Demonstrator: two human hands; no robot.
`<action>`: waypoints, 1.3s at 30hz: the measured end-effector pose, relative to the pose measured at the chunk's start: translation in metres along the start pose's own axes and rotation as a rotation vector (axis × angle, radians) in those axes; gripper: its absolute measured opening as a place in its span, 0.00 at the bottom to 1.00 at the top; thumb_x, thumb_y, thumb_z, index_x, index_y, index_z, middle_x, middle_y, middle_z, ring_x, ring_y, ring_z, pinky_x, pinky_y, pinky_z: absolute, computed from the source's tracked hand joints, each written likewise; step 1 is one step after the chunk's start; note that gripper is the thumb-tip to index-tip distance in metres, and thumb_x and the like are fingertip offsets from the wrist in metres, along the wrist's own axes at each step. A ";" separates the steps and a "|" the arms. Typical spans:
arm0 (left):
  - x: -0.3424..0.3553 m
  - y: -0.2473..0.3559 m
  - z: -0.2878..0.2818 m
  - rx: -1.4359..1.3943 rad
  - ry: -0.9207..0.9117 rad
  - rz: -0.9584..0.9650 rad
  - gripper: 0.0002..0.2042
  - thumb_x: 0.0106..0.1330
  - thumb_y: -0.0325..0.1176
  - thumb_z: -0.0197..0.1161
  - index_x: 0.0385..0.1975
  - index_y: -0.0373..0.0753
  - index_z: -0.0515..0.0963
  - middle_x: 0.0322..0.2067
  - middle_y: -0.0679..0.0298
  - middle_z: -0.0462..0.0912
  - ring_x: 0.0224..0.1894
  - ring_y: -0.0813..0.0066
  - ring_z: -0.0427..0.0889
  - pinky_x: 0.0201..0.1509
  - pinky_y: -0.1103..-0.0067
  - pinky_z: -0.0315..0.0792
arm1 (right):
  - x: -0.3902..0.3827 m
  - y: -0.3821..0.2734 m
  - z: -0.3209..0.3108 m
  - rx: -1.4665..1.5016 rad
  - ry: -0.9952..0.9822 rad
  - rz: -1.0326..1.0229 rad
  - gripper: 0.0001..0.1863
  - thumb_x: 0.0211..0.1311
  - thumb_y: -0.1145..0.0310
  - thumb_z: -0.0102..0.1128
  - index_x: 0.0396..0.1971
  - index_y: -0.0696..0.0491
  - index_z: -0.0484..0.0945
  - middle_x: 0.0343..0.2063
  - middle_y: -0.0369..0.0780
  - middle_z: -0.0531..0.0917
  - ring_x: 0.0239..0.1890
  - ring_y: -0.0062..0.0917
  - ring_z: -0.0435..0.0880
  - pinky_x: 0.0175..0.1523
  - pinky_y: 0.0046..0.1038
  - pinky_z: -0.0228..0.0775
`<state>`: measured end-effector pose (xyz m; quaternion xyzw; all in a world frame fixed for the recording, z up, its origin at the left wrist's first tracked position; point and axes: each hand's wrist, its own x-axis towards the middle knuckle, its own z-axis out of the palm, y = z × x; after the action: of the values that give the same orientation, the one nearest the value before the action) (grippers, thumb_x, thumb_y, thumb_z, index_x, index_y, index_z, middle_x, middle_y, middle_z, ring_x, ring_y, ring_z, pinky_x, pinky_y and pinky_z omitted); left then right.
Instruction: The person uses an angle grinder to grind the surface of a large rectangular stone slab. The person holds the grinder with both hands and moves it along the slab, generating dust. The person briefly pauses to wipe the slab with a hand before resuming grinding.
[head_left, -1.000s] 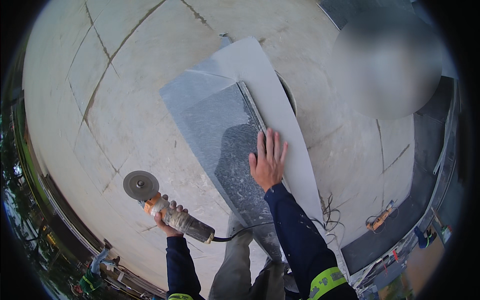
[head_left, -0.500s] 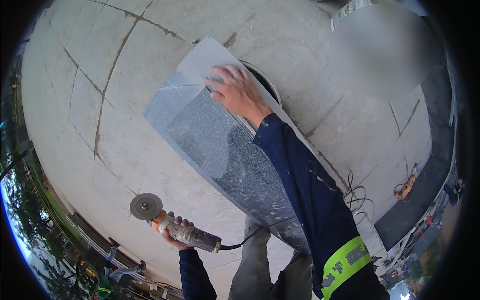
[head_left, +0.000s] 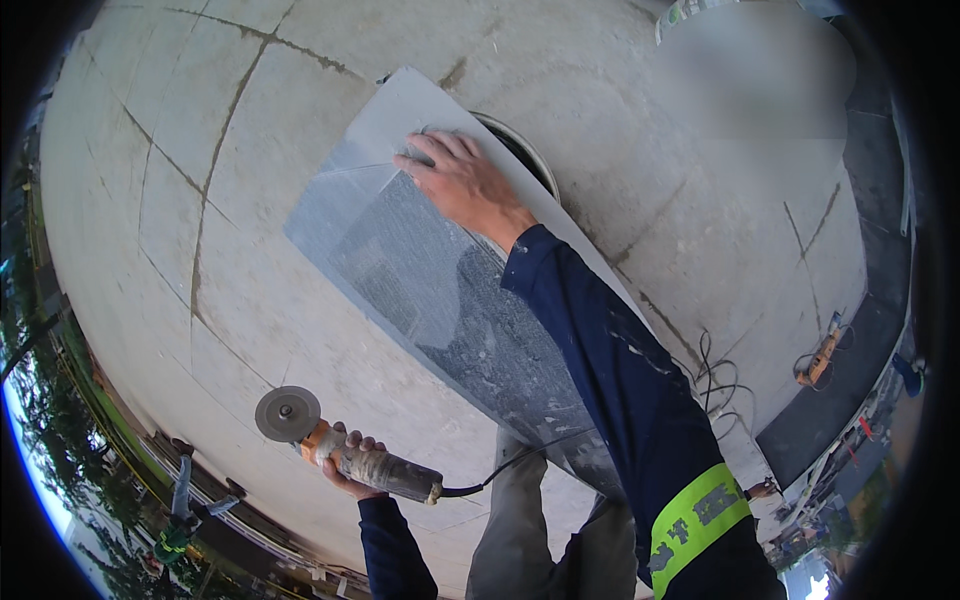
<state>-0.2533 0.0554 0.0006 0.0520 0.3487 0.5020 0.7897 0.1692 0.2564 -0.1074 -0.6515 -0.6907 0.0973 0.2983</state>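
An angle grinder with an orange, tape-wrapped body is held low on the left by the left hand, its fingers closed around the casing, the grey disc pointed away from the body. A black cable is trailed from the tool's rear toward a grey stone slab, which is set diagonally in the middle of the view, its near end close to the grey trousers. The slab's far end is pressed by the right hand, its fingers bent and close together; whether anything is pinched beneath them cannot be told. Much of the slab's lower right is covered by the dark blue right sleeve, crossed by a yellow-green band. Beside the far end, the rim of a round tub is partly hidden by the slab. On the pale, cracked floor, an orange tool is seen at right, well apart; a person in green is glimpsed at lower left.
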 end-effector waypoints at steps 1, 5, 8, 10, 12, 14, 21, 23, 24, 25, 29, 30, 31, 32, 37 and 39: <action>0.000 -0.001 0.002 0.016 0.033 0.002 0.32 0.63 0.51 0.58 0.61 0.43 0.56 0.44 0.62 0.72 0.45 0.63 0.75 0.46 0.62 0.76 | -0.004 -0.006 -0.004 -0.010 0.025 0.030 0.19 0.65 0.65 0.53 0.54 0.51 0.73 0.58 0.40 0.71 0.61 0.35 0.67 0.65 0.38 0.57; -0.006 -0.003 0.007 0.064 0.128 0.020 0.33 0.60 0.52 0.62 0.60 0.42 0.60 0.40 0.62 0.75 0.42 0.63 0.78 0.48 0.63 0.74 | -0.052 -0.033 -0.038 0.201 0.245 0.310 0.18 0.64 0.67 0.53 0.53 0.55 0.73 0.57 0.45 0.71 0.60 0.42 0.68 0.64 0.41 0.58; -0.011 -0.005 0.008 0.067 0.142 0.000 0.33 0.59 0.52 0.62 0.59 0.42 0.61 0.39 0.62 0.75 0.41 0.64 0.78 0.47 0.64 0.74 | -0.178 -0.062 -0.071 0.311 0.300 0.708 0.13 0.65 0.70 0.53 0.47 0.58 0.73 0.47 0.48 0.76 0.49 0.44 0.75 0.51 0.38 0.69; -0.014 -0.004 0.012 0.077 0.130 -0.007 0.32 0.59 0.53 0.61 0.59 0.42 0.61 0.39 0.63 0.75 0.41 0.65 0.78 0.48 0.64 0.74 | -0.275 -0.108 -0.107 0.655 -0.015 0.814 0.08 0.65 0.70 0.53 0.40 0.56 0.76 0.35 0.45 0.80 0.43 0.41 0.78 0.44 0.35 0.72; -0.020 -0.016 0.021 0.073 0.109 -0.008 0.32 0.59 0.53 0.61 0.59 0.42 0.61 0.39 0.63 0.75 0.41 0.66 0.78 0.49 0.64 0.74 | -0.365 -0.147 -0.153 0.651 -0.499 0.549 0.13 0.64 0.60 0.55 0.40 0.54 0.78 0.37 0.45 0.82 0.45 0.40 0.79 0.52 0.39 0.67; -0.019 -0.013 0.025 0.066 0.079 -0.008 0.33 0.59 0.53 0.61 0.59 0.42 0.61 0.39 0.63 0.75 0.41 0.66 0.78 0.49 0.64 0.74 | -0.427 -0.180 -0.194 0.517 -0.830 0.508 0.16 0.61 0.58 0.59 0.41 0.55 0.79 0.35 0.45 0.82 0.44 0.41 0.79 0.57 0.44 0.62; -0.057 -0.023 0.049 0.090 -0.018 -0.042 0.32 0.59 0.52 0.61 0.58 0.40 0.63 0.38 0.63 0.75 0.41 0.65 0.77 0.50 0.63 0.74 | -0.511 -0.173 -0.232 0.005 -0.469 0.672 0.34 0.53 0.65 0.61 0.62 0.58 0.64 0.59 0.51 0.68 0.62 0.47 0.65 0.65 0.46 0.57; -0.074 -0.031 0.070 0.120 -0.057 -0.042 0.31 0.59 0.51 0.62 0.56 0.38 0.62 0.39 0.63 0.74 0.42 0.66 0.76 0.52 0.65 0.73 | -0.441 -0.157 -0.211 -0.121 -0.344 0.541 0.38 0.58 0.60 0.61 0.67 0.53 0.58 0.67 0.49 0.60 0.68 0.43 0.59 0.68 0.46 0.53; -0.080 -0.038 0.077 0.086 -0.067 -0.057 0.31 0.59 0.51 0.62 0.56 0.38 0.62 0.38 0.63 0.75 0.42 0.65 0.77 0.53 0.64 0.73 | -0.415 -0.143 -0.196 -0.190 -0.307 0.522 0.36 0.59 0.59 0.59 0.66 0.53 0.60 0.67 0.48 0.60 0.68 0.42 0.59 0.69 0.46 0.52; -0.094 -0.046 0.087 0.104 -0.057 -0.053 0.31 0.59 0.51 0.62 0.56 0.38 0.62 0.38 0.63 0.75 0.42 0.65 0.77 0.53 0.64 0.74 | -0.403 -0.127 -0.184 -0.246 -0.274 0.492 0.34 0.60 0.59 0.58 0.66 0.52 0.61 0.67 0.47 0.60 0.69 0.41 0.59 0.69 0.46 0.51; -0.099 -0.042 0.113 0.141 -0.021 -0.061 0.31 0.58 0.51 0.62 0.56 0.39 0.63 0.37 0.62 0.75 0.41 0.64 0.78 0.49 0.64 0.76 | -0.394 -0.096 -0.182 -0.232 -0.388 0.318 0.27 0.62 0.59 0.56 0.60 0.52 0.67 0.62 0.45 0.68 0.67 0.35 0.62 0.71 0.46 0.49; -0.098 -0.035 0.116 0.153 -0.010 -0.059 0.30 0.58 0.52 0.62 0.56 0.40 0.64 0.37 0.62 0.76 0.40 0.63 0.78 0.47 0.64 0.76 | -0.402 -0.099 -0.196 -0.194 -0.412 0.311 0.25 0.63 0.60 0.55 0.59 0.53 0.69 0.59 0.44 0.73 0.66 0.32 0.65 0.71 0.45 0.48; -0.098 -0.024 0.116 0.156 -0.004 -0.062 0.30 0.58 0.52 0.61 0.55 0.41 0.65 0.36 0.62 0.76 0.39 0.63 0.79 0.45 0.64 0.77 | -0.415 -0.108 -0.208 -0.223 -0.432 0.321 0.24 0.62 0.61 0.55 0.58 0.53 0.70 0.54 0.44 0.76 0.63 0.31 0.68 0.71 0.45 0.49; -0.121 -0.046 0.123 0.146 0.047 -0.015 0.30 0.57 0.52 0.62 0.55 0.41 0.65 0.36 0.62 0.77 0.38 0.63 0.79 0.43 0.64 0.77 | -0.455 -0.096 -0.234 -0.228 -0.470 0.296 0.24 0.62 0.61 0.56 0.57 0.53 0.70 0.50 0.43 0.80 0.61 0.30 0.70 0.71 0.44 0.49; -0.120 -0.131 0.116 0.043 0.037 -0.085 0.27 0.56 0.50 0.62 0.54 0.44 0.67 0.36 0.60 0.76 0.39 0.60 0.79 0.44 0.63 0.77 | -0.579 -0.089 -0.314 -0.127 -0.148 0.917 0.16 0.65 0.61 0.55 0.44 0.56 0.79 0.36 0.45 0.85 0.39 0.35 0.84 0.58 0.38 0.69; -0.112 -0.145 0.117 0.089 0.049 -0.089 0.26 0.57 0.49 0.62 0.52 0.43 0.68 0.36 0.59 0.77 0.39 0.60 0.80 0.44 0.63 0.77 | -0.527 -0.113 -0.291 0.274 0.128 0.945 0.17 0.67 0.58 0.54 0.43 0.56 0.79 0.36 0.44 0.86 0.39 0.32 0.85 0.49 0.32 0.74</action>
<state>-0.1009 -0.0772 0.0814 0.0592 0.3921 0.4513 0.7994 0.2162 -0.3377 0.0351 -0.8528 -0.2811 0.2718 0.3462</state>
